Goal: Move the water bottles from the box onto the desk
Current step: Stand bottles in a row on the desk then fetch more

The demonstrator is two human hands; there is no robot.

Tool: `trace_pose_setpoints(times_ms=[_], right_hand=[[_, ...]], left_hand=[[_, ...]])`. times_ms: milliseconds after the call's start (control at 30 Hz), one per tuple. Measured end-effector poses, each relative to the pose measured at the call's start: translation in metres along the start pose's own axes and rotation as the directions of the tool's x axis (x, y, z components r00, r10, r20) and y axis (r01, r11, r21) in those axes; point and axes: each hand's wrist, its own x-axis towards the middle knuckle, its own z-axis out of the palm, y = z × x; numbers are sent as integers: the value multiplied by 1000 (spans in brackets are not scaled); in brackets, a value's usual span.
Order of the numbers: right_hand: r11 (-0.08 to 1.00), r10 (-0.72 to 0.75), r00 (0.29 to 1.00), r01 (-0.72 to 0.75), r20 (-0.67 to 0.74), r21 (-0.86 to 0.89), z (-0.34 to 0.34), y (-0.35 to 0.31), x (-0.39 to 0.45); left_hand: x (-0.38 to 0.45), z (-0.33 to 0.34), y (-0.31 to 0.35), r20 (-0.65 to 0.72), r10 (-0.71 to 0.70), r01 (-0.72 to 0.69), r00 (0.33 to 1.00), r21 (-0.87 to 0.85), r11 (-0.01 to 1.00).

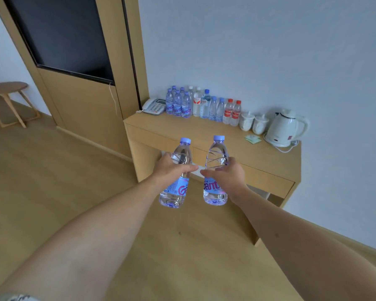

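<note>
Carrying one water bottle in your left hand (pixel 172 170) and one in your right hand (pixel 225 173), both gripped mid-body, you're short of the desk (pixel 204 131) at 12 o'clock, where a dozen-odd bottles (pixel 201 105) already stand; box not visible.

At right of centre you see a white kettle (pixel 284 129) beside two white cups (pixel 253 122). A telephone (pixel 154 106) sits further left; a stool (pixel 8 101) stands at far left.
</note>
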Motion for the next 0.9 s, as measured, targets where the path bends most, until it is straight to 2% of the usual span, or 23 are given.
trace_pose_setpoints(times_ms=[267,400,667,900], right_hand=[[998,43,999,-43,6,-53,56,-23,111],[999,39,999,-38,25,-32,83,-29,178],[999,43,996,-45,74,30,142,-53,335],[995,90,992,-93,93,32,174,-74,448]], left_hand=[[122,-17,6,24,-40,40,999,-2,999],[189,-24,3,4,-59,59,998,-51,997],[353,-41,18,-25,-30,29,999,-13,999],[480,-42,41,1,-32,32,999,7,999]])
